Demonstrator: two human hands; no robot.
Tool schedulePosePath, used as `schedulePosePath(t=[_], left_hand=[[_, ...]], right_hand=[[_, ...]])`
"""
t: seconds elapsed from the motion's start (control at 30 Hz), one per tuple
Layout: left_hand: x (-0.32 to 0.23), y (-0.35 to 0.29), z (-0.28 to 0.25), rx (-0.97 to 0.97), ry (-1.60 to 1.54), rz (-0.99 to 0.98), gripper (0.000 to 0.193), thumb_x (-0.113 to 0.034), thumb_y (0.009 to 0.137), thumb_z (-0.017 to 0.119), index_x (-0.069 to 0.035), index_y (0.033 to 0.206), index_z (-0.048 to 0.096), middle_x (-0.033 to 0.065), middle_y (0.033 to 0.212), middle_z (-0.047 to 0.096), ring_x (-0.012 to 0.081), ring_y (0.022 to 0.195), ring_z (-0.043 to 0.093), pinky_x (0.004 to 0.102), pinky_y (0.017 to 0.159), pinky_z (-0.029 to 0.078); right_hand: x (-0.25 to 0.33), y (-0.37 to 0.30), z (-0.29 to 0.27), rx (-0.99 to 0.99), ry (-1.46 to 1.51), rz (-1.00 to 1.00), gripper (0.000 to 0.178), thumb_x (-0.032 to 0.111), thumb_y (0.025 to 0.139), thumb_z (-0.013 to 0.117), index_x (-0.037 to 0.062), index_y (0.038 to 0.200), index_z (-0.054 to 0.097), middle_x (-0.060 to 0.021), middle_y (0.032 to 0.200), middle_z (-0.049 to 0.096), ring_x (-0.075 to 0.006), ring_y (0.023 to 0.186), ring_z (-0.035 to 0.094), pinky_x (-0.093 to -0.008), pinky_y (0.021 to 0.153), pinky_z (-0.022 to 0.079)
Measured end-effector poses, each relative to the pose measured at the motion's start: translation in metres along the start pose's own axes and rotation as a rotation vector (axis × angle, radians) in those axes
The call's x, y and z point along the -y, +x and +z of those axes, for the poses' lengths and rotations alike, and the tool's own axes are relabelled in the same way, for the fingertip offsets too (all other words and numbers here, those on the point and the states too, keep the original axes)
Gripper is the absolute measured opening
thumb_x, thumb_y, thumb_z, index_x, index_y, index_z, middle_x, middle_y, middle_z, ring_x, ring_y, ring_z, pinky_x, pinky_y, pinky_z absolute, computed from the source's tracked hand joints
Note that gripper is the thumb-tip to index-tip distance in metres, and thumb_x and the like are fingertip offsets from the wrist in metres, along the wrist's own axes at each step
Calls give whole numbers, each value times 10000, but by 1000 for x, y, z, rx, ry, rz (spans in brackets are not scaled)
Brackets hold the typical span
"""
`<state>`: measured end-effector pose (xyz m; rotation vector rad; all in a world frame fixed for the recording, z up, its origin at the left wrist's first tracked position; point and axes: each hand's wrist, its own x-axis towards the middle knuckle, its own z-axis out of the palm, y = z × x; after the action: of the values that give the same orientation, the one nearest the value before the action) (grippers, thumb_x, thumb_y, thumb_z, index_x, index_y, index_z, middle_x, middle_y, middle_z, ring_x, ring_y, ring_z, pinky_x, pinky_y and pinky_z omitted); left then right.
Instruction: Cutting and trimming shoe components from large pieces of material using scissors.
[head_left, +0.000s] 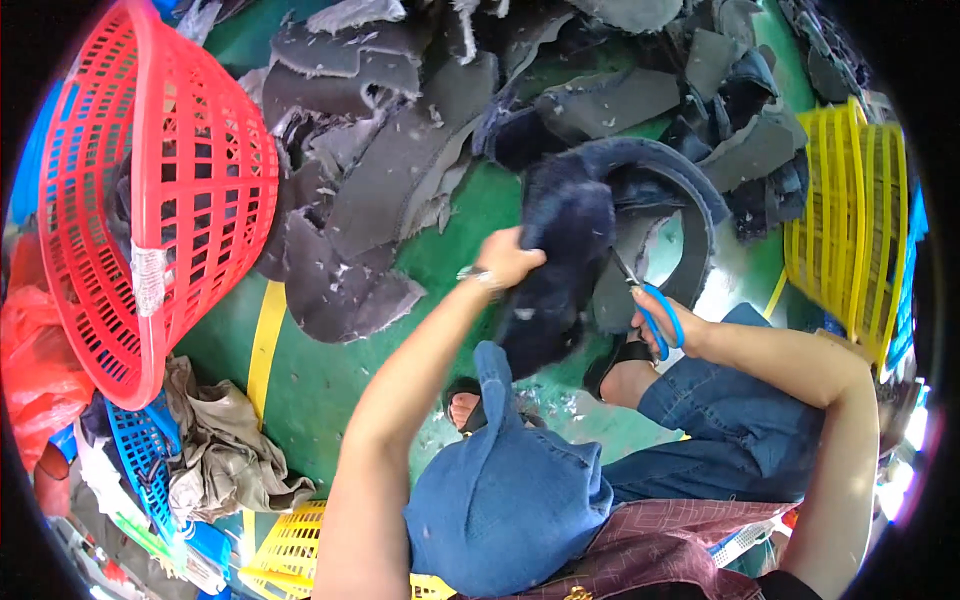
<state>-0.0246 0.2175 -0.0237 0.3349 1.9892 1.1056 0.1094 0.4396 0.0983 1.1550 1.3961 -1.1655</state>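
My left hand (512, 258) grips the left edge of a dark navy plush fabric piece (565, 270), thumb toward its middle. The piece hangs above the floor, its surface slightly blurred. From its top a long strip (680, 165) curves away to the right. In my right hand (685, 330) is a pair of scissors (670, 308) with blue handles, fingers wrapped around the loops. The blades point up and left at the right edge of the fabric. Whether they touch it I cannot tell.
Grey and dark fabric scraps (400, 190) lie heaped on the green floor (330, 400). A red plastic basket (205, 190) leans at the left, a yellow one (830, 220) at the right. Crumpled beige cloth (225, 440) lies lower left. My denim-covered leg (720, 420) is close below the scissors.
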Motion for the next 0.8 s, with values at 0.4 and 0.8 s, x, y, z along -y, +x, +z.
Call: schedulePosePath(t=[0.4,0.8], left_hand=[[82,-238,-174,-143,-1038,-90,428,-47,602,504,57,1016,519,118,946,601,206,845,586,299,789,445],[80,-278,-148,-293,-1104,-114,435,-11,584,460,58,1010,515,126,925,604,225,823,593,310,780,455]], right_hand=[[46,-17,118,700,-528,-392,596,639,770,382,52,768,481,-43,634,472,-117,593,456,-266,517,359],[65,-25,168,660,-342,-347,630,663,764,345,44,797,456,-34,623,456,-101,545,461,-240,492,377]])
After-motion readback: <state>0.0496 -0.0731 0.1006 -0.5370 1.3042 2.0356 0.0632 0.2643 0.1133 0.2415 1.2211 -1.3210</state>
